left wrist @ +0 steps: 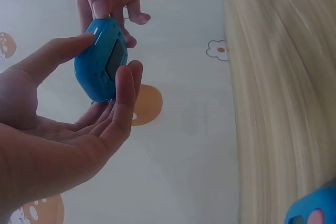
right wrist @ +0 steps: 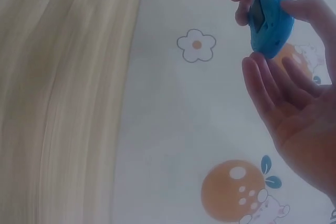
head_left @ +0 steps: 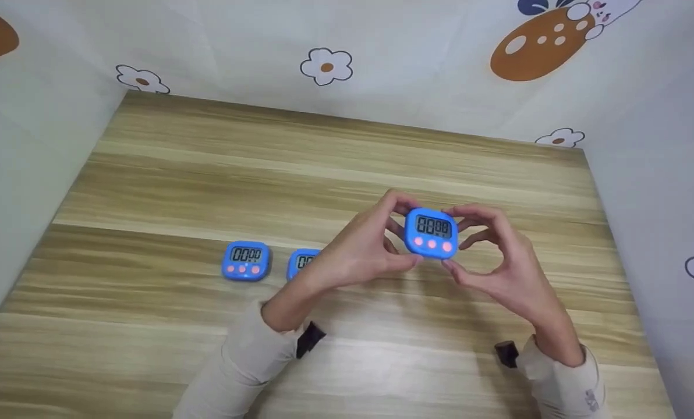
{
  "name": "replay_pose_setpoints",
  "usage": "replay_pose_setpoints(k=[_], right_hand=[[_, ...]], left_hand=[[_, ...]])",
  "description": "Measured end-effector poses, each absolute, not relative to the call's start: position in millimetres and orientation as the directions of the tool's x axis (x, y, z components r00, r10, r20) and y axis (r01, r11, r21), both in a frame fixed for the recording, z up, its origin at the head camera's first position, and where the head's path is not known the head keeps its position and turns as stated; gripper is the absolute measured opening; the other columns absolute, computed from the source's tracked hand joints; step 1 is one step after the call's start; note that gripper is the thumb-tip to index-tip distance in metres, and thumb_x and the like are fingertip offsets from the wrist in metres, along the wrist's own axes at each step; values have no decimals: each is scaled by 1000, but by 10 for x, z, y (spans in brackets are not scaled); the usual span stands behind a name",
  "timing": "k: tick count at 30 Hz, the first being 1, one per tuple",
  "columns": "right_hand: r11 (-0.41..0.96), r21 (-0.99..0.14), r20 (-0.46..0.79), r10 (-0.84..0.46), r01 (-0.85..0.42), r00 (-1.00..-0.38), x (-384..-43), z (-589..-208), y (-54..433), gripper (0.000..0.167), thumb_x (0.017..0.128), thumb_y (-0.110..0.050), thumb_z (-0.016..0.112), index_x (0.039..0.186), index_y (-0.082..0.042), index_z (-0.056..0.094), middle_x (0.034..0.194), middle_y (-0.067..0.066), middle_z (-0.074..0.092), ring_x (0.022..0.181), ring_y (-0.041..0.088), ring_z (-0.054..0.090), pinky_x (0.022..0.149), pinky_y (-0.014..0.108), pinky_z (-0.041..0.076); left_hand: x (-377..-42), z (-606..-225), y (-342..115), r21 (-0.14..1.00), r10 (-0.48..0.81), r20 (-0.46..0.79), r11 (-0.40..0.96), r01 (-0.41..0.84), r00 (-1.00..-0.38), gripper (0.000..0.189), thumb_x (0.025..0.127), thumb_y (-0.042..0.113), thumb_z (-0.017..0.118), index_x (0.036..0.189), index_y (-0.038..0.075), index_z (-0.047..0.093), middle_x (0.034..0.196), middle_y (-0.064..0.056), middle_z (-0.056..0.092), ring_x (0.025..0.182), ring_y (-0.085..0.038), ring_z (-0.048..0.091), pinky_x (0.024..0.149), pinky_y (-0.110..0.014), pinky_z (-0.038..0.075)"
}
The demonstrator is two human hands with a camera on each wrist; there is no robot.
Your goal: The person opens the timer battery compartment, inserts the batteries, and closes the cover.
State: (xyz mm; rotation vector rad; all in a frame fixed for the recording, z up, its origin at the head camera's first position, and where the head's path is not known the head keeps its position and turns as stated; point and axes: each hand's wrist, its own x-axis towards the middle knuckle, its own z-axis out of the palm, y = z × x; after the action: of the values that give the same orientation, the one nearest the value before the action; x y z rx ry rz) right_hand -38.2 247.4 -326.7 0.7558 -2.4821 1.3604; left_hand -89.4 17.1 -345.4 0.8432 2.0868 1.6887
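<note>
Between both hands is a blue digital timer (head_left: 432, 234) with a grey display reading zeros and three pink buttons, its face toward the head camera. My left hand (head_left: 365, 244) grips its left side, thumb at the lower edge and fingers at the upper edge. Opposite, my right hand (head_left: 507, 262) pinches the right corners between thumb and fingertips. Seen from the left wrist, the timer (left wrist: 101, 60) is edge-on; the right wrist view also shows the timer (right wrist: 271, 19) from its side, held by both hands above the table.
Left of the hands, a second blue timer (head_left: 245, 261) lies face up on the wood-grain table (head_left: 207, 192). Another timer (head_left: 300, 263) beside it is partly hidden by the left forearm. A pale printed covering (head_left: 405, 75) with flowers and oranges borders the table.
</note>
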Motion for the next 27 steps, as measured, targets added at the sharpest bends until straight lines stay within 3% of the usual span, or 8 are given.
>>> replay_pose_setpoints(k=[4, 7, 13, 19, 27], right_hand=[[470, -691, 420, -358, -550, -834, -449, -3413, 2478, 73, 67, 7, 85, 131, 4, 48, 129, 11, 60, 101, 26, 60, 75, 30, 53], [538, -652, 368, -393, -535, -843, -509, -3625, 2472, 75, 69, -3, 88, 133, -5, 49, 130, 1, 59, 104, 19, 58, 77, 32, 53], [705, -515, 168, -474, -487, -864, -573, -3995, 2349, 72, 73, -21, 87, 133, -14, 49, 126, -3, 57, 103, 17, 57, 83, 34, 50], [733, -475, 129, -490, -488, -862, -578, -4122, 2298, 71, 72, -23, 88, 131, -15, 49, 122, 0, 59, 97, 17, 57, 80, 33, 50], [742, -442, 125, -506, -505, -853, -564, -4144, 2296, 70, 72, -21, 88, 130, -14, 50, 121, 2, 60, 103, 17, 58, 84, 35, 51]], left_hand=[[-884, -3484, 157, 852, 628, 113, 337, 400, -770, 72, 79, 14, 82, 138, 12, 42, 126, -1, 54, 100, -14, 58, 85, -29, 51], [-897, -3567, 159, 674, 643, 78, 529, 516, -762, 68, 77, 20, 85, 133, 10, 47, 123, -1, 56, 106, -16, 54, 93, -33, 45], [-923, -3822, 207, 360, 665, -48, 707, 608, -745, 64, 74, 28, 86, 123, 4, 54, 114, -6, 55, 104, -22, 51, 89, -38, 43], [-906, -3971, 205, 326, 659, -80, 727, 605, -748, 65, 76, 30, 85, 125, 2, 52, 114, -9, 53, 105, -24, 50, 93, -41, 41], [-897, -4039, 215, 341, 664, -84, 720, 604, -743, 65, 74, 25, 85, 125, 3, 51, 114, -9, 51, 104, -23, 49, 95, -40, 41]])
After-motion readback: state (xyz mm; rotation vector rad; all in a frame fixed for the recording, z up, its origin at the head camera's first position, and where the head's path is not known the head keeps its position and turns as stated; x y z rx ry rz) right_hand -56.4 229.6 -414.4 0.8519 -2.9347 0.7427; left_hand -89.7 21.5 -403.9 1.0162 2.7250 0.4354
